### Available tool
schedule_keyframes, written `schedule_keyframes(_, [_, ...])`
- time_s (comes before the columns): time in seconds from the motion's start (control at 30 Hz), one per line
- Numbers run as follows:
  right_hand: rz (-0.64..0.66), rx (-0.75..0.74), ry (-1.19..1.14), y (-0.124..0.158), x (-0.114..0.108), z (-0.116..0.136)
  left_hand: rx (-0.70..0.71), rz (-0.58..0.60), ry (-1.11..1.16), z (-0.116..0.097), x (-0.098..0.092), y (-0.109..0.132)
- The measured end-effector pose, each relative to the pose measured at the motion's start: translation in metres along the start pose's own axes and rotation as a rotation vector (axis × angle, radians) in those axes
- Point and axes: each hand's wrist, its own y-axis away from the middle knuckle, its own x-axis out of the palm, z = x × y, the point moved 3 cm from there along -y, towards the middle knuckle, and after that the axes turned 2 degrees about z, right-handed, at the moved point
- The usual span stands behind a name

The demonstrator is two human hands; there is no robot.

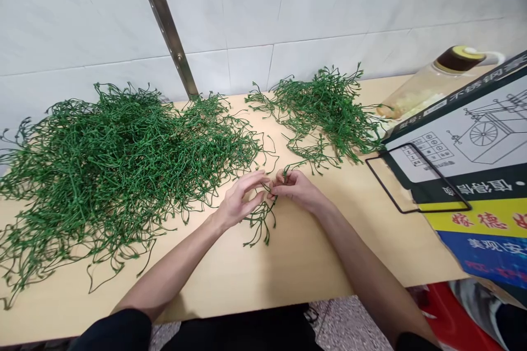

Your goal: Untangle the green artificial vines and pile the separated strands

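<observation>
My left hand [241, 200] and my right hand [294, 186] meet over the middle of a pale wooden table [313, 263]. Both pinch a small bunch of green plastic stems [261, 219], whose thin ends hang down towards me. My left fingers curl around the bunch from the left. My right fingers are pressed together on its top. A large heap of the same green stems [111, 164] lies to the left of my hands. A smaller heap [325, 109] lies behind and to the right of them.
A printed cardboard box [473, 175] with a black wire handle [411, 181] sits at the table's right end. A clear bottle with a dark cap [436, 82] lies behind it. A metal bracket [171, 38] leans on the white tiled wall.
</observation>
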Motion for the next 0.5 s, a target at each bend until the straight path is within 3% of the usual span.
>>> schedule_keyframes(0.27, [0.052, 0.012, -0.03, 0.0, 0.001, -0.002, 0.103, -0.071, -0.286, -0.009, -0.005, -0.006])
schedule_keyframes(0.5, [0.047, 0.005, -0.014, 0.0, 0.001, -0.002, 0.117, 0.05, -0.523, -0.013, -0.005, -0.008])
